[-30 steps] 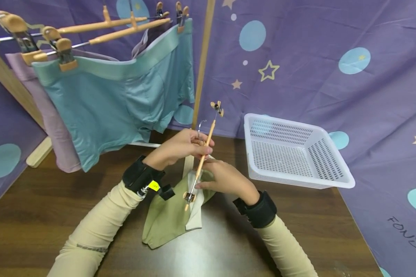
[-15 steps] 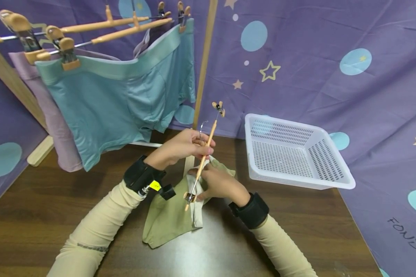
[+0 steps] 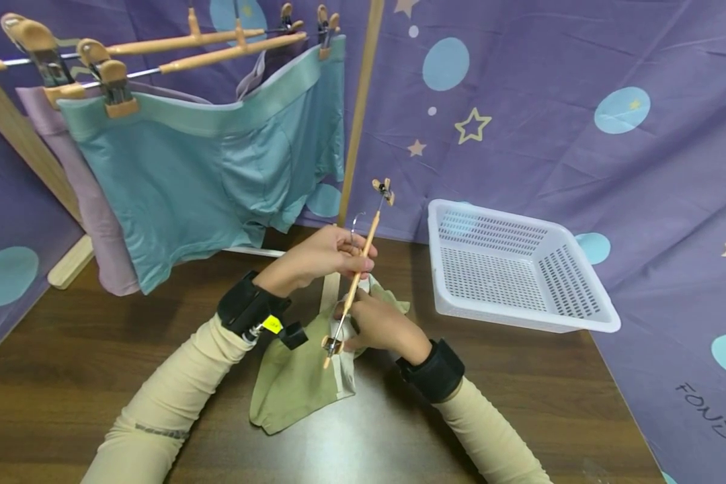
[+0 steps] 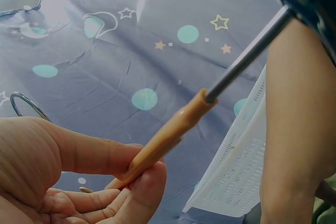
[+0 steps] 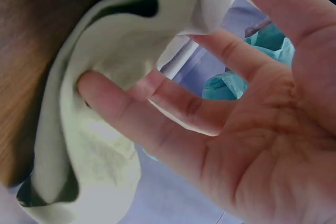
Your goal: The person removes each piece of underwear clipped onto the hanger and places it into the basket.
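The green garment rests at least partly on the table, beneath the hanger. From here I judge the step in hand to be readying its pale band for clipping. I see the left hand pinching the hanger's middle, slanted above the cloth. The right hand has straight, spread fingers against the fabric; I make out no pinch. To me, the next move calls for raising 1 band edge to the near clip, hanger held steady. Outward, 2 garments, teal shorts and a lilac piece, hang left; the white basket stands right.
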A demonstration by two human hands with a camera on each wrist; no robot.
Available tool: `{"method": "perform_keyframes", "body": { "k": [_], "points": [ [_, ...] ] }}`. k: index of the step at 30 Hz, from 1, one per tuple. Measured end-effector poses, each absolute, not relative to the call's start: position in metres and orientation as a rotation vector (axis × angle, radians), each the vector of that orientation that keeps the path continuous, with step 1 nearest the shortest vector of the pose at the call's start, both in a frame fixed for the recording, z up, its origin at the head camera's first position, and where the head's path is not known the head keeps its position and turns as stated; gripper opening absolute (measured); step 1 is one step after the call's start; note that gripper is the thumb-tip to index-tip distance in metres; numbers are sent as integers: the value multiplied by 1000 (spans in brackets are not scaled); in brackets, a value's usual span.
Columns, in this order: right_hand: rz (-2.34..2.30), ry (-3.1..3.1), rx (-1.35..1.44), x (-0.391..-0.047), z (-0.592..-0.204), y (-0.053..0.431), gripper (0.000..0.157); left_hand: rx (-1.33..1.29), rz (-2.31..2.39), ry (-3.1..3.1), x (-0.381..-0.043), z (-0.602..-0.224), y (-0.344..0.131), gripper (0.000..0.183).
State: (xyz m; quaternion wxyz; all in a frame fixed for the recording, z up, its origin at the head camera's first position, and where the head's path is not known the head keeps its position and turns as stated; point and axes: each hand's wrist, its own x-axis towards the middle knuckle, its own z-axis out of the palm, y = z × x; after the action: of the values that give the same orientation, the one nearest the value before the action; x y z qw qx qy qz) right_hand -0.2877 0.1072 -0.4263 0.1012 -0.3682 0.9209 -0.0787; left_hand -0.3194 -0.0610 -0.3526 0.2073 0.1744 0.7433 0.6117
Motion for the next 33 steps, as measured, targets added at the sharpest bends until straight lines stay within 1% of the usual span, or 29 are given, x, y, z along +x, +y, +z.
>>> {"method": "perform_keyframes", "body": {
  "k": [3,9,15,19,25,27,31,33],
  "points": [
    [-226,2723,-1096,-286,-425,106,42,478,1700,2069,-319,-352,-61,28],
    [-309,2705,-1038,-284,-425,104,25,460,1713,2050,-316,-350,-60,27],
    [-428,2691,-928,-283,-426,103,31,474,1712,2058,-314,-350,-61,27],
    [-533,2677,-905,-283,-428,105,32,483,1711,2062,-313,-350,-61,28],
    [-619,2670,-934,-288,-423,111,42,498,1721,2051,-315,-350,-62,29],
    [-647,2681,-970,-289,-420,114,39,490,1724,2047,-315,-350,-63,29],
    [-734,2700,-999,-293,-412,121,27,473,1728,2054,-314,-348,-64,29],
    [-786,2711,-987,-294,-407,125,25,477,1732,2061,-313,-348,-64,29]
  ]
}}
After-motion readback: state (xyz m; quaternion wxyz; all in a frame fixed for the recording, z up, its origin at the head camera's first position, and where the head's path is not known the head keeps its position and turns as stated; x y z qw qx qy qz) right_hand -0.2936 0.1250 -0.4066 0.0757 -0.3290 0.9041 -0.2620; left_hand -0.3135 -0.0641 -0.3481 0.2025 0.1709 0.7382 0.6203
